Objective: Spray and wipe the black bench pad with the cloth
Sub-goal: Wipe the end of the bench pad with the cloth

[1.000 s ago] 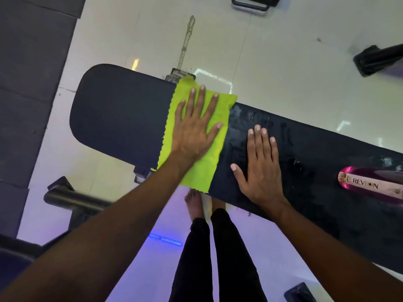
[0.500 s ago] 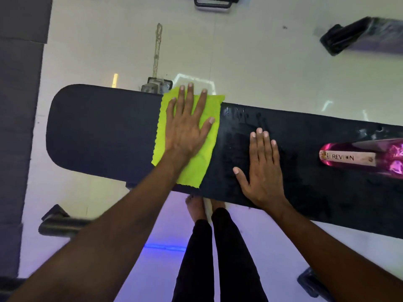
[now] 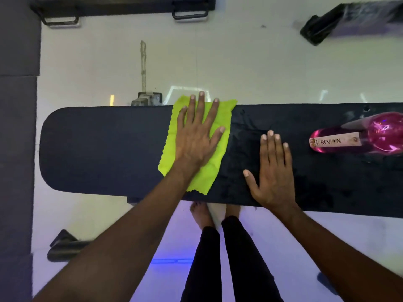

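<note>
The long black bench pad [image 3: 98,147] runs across the view, left to right. A lime-green cloth [image 3: 220,118] lies spread flat over its middle. My left hand [image 3: 196,136] presses flat on the cloth, fingers spread toward the far edge. My right hand [image 3: 273,173] rests flat and bare on the pad just right of the cloth, holding nothing. The pad between and right of the hands looks wet and streaked. A pink bottle [image 3: 357,138] with a white label lies on its side on the pad at the right edge.
My legs and bare feet [image 3: 201,214] stand at the pad's near edge. Pale glossy floor surrounds the bench. Dark floor mats [image 3: 17,149] line the left side. Black equipment feet sit at the lower left [image 3: 65,247], upper right [image 3: 316,31] and top [image 3: 189,13].
My left hand has slid the cloth a little left along the pad. The view has swung, so the pad now lies level. My right hand stays planted.
</note>
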### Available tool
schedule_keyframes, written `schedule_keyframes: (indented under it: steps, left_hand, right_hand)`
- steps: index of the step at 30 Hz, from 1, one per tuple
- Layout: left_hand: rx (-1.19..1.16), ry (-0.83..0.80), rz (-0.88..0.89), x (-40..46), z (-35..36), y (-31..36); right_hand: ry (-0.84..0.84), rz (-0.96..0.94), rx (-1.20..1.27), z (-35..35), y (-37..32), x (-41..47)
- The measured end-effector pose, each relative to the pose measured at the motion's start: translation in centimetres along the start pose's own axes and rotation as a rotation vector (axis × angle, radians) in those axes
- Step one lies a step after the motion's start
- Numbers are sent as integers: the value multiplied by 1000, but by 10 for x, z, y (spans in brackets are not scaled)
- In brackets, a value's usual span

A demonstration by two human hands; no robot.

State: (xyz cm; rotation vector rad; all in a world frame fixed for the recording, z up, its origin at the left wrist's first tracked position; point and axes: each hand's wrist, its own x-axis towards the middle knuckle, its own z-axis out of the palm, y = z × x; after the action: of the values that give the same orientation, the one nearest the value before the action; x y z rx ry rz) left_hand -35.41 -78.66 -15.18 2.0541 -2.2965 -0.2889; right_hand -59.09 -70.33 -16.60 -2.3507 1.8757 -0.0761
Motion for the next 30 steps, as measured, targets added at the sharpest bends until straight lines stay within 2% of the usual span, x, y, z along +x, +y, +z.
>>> schedule_keyframes:
  steps: [3, 5, 7, 9, 12, 14, 16, 19, 21, 23, 26, 27, 28, 30]
  left_hand:
    - [-6, 47, -166, -29, 3, -8]
    - [7, 42, -341, -57, 8, 13]
    - [-15, 27, -416, -71, 13, 48]
    - [-28, 15, -338, -60, 15, 69]
    - [0, 10, -75, -40, 13, 46]
    - [28, 54, -69, -51, 15, 23]
    - [28, 96, -263, -80, 19, 18]
    - [2, 124, -592, -119, 29, 64]
    - [-31, 104, -670, -118, 32, 98]
    - [-28, 72, -576, -103, 28, 102]
    - [41, 44, -193, -93, 24, 54]
    - [46, 63, -166, -96, 23, 39]
    - [44, 88, -213, -102, 23, 29]
    - [17, 138, -458, -116, 27, 39]
  right_hand:
    - [3, -3, 3, 0, 0, 2]
    - [-1, -1, 3, 0, -1, 2]
    - [1, -3, 9, 0, 0, 1]
    - [7, -12, 20, -1, 1, 1]
    - [10, -24, 43, 0, 1, 1]
    - [17, -28, 36, 0, 3, 1]
    - [8, -33, 25, 0, 4, 1]
    - [-12, -35, 46, -2, 3, -4]
    - [-27, -54, 47, -3, 5, -11]
    - [-35, -104, 40, -4, 12, -17]
    - [-42, -147, 45, -3, 22, -21]
    - [-40, -150, 44, -3, 23, -21]
    - [-39, -153, 43, -2, 23, -21]
    - [-42, -155, 42, -3, 21, -21]
